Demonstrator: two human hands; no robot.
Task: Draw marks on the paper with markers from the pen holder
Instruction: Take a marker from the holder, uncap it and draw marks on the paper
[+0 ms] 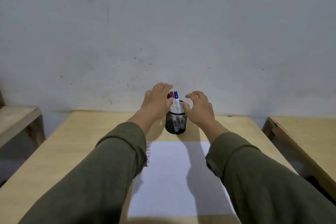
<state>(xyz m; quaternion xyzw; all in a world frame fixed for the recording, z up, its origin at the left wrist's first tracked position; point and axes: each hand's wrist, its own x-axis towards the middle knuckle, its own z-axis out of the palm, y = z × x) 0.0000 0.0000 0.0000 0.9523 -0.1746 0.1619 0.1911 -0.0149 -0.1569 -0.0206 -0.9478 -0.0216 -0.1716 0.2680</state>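
Your left hand (157, 102) and right hand (199, 108), fingers spread and empty, flank the holder (175, 122); markers (175, 103) stand between your fingertips, paper (174, 178) nearer you on the desk (76, 143).

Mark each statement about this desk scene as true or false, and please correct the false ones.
1. The pen holder stands beyond the far edge of the paper. True.
2. A marker with a blue cap sticks out of the holder. True.
3. The right hand holds a marker above the paper. False: its fingers are spread and empty beside the holder.
4. The paper carries no marks. False: rows of small marks run along its left edge.
5. The left hand is close to the marker tops. True.
6. The holder lies tipped over. False: it stands upright.
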